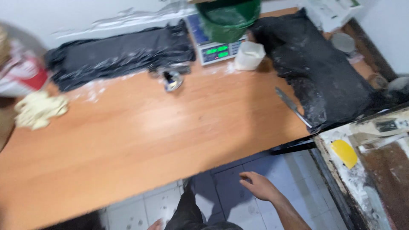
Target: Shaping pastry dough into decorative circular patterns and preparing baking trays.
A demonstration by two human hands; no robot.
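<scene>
My right hand [259,185] hangs below the front edge of the wooden table [140,140], over the tiled floor, fingers loosely apart and holding nothing. Only a sliver of my left hand [156,224] shows at the bottom edge beside my dark trouser leg, so its fingers cannot be read. On the table, a long knife [293,107] lies closest to my right hand, by a floury black plastic sheet [324,72]. A lump of pale dough [39,110] rests at the table's left end.
A digital scale [216,50] at the back carries a green bucket [228,17], with a white plastic cup [249,55] beside it. Another black sheet [119,51] lies along the wall, next to a small metal object [172,80]. A yellow scraper [344,152] sits on a floury surface at right.
</scene>
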